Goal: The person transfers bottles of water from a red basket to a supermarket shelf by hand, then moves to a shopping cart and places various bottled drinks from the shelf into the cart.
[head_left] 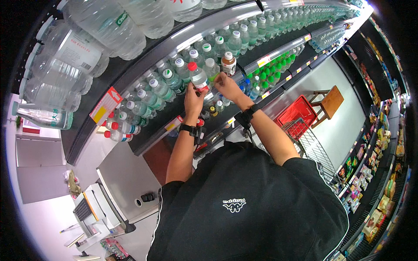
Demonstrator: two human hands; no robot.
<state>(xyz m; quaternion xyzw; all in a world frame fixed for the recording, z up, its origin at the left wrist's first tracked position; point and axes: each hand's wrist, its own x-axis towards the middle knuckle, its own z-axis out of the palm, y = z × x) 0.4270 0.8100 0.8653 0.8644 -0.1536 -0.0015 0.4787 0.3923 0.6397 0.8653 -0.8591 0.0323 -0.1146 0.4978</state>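
A clear plastic bottle with a red cap [198, 75] and a red-and-white label stands tilted in my left hand [194, 102], whose fingers wrap its lower part. To its right, my right hand [229, 87] is raised with bent fingers, close to a clear bottle with a pale cap [211, 68] and a yellow-green label. Whether those fingers grip that bottle is hidden. Just beyond them stands a brown drink bottle with a white cap [228, 62]. Rows of clear water bottles [159, 88] fill the shelf behind both hands.
Large water jugs [101, 26] line the shelf above. Green-capped bottles [270, 72] and small dark bottles occupy lower shelves. At right are a wire shopping cart [310, 146], a red basket [296, 114] and a wooden stool [329, 103]. A grey counter [130, 176] stands at left.
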